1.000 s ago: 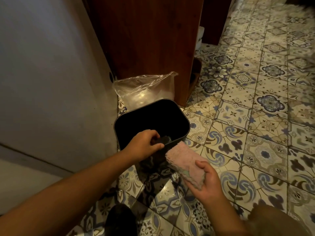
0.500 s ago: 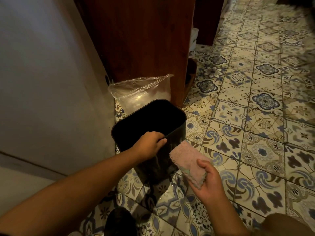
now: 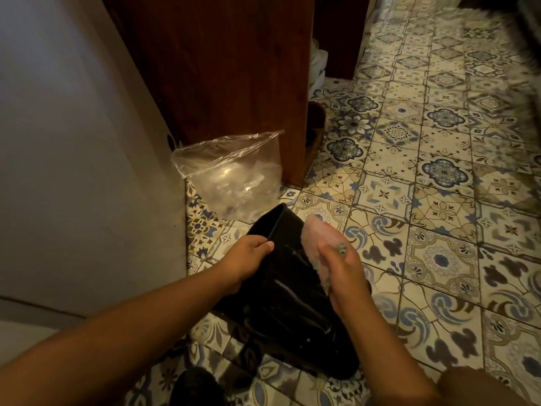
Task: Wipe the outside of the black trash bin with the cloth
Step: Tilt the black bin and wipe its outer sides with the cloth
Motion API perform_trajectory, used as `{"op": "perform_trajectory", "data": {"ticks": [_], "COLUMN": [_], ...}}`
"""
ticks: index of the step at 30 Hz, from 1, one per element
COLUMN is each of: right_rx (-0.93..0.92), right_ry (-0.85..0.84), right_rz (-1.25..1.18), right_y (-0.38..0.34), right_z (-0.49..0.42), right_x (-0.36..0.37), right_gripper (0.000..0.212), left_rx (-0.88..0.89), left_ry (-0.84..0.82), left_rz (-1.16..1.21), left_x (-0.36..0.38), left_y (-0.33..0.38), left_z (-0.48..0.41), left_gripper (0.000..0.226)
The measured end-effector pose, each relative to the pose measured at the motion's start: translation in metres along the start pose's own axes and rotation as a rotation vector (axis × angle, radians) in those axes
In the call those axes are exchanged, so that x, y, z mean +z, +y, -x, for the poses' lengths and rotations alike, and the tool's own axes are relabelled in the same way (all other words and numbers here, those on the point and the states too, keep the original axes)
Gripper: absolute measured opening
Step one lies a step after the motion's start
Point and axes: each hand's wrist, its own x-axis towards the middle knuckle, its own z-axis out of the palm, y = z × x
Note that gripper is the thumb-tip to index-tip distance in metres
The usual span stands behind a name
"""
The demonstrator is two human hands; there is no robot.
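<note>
The black trash bin (image 3: 289, 303) is tilted away from me, its opening facing the far left and its glossy side turned up. My left hand (image 3: 248, 256) grips the bin's rim at the near edge of the opening. My right hand (image 3: 341, 271) presses the pink cloth (image 3: 317, 238) against the bin's right outer side, fingers laid over the cloth. Most of the cloth is hidden under that hand.
A clear plastic bag (image 3: 231, 177) stands just behind the bin, against a dark wooden cabinet (image 3: 222, 68). A pale wall (image 3: 73, 142) runs along the left. Patterned floor tiles (image 3: 424, 215) stretch to the right. A dark foot (image 3: 196, 388) shows at the bottom.
The bin has tipped from upright to leaning away, still held by my left hand. My right hand has brought the cloth from beside the bin onto its right side.
</note>
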Motion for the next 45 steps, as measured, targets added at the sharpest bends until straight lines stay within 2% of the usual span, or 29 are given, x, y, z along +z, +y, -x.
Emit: {"op": "perform_trajectory", "data": {"ticks": [3, 6, 8, 10, 13, 16, 20, 27, 33, 36, 45], "right_rx": [-0.184, -0.335, -0.355, -0.346, -0.337, -0.392, -0.481, -0.544, -0.547, -0.546, -0.451], "right_ry": [-0.088, -0.13, -0.19, -0.24, -0.24, -0.258, -0.247, -0.27, -0.277, -0.286, -0.255], "right_rz": [0.272, 0.428, 0.503, 0.518, 0.492, 0.559, 0.656, 0.688, 0.753, 0.807, 0.885], "right_y": [0.0, 0.018, 0.034, 0.049, 0.063, 0.07, 0.079, 0.085, 0.083, 0.088, 0.115], "right_z": [-0.001, -0.004, -0.005, -0.002, 0.0, 0.0, -0.004, -0.011, -0.013, -0.015, -0.034], "right_x": [0.022, 0.045, 0.065, 0.083, 0.099, 0.102, 0.104, 0.094, 0.081, 0.073, 0.028], "right_gripper": [0.051, 0.061, 0.065, 0.069, 0.077, 0.081, 0.088, 0.082, 0.069, 0.069, 0.077], "left_rx": [0.062, 0.122, 0.142, 0.099, 0.032, -0.024, -0.028, -0.087, -0.029, 0.002, -0.08], "left_ry": [0.022, 0.064, 0.066, 0.063, 0.012, 0.029, -0.043, -0.11, -0.133, -0.143, -0.114], "left_rz": [0.071, 0.103, 0.107, 0.154, 0.309, 0.474, 0.526, 0.574, 0.617, 0.61, 0.57], "left_x": [-0.002, -0.007, -0.012, -0.015, -0.018, -0.02, -0.021, -0.016, -0.007, -0.006, -0.01], "left_y": [-0.006, -0.01, -0.013, -0.014, -0.022, -0.029, -0.028, -0.025, -0.019, -0.018, -0.014], "left_z": [-0.001, 0.003, 0.005, 0.008, 0.009, 0.007, 0.002, -0.006, -0.004, -0.001, 0.005], "left_gripper": [0.027, 0.03, 0.026, 0.035, 0.034, 0.037, 0.046, 0.051, 0.043, 0.036, 0.064]}}
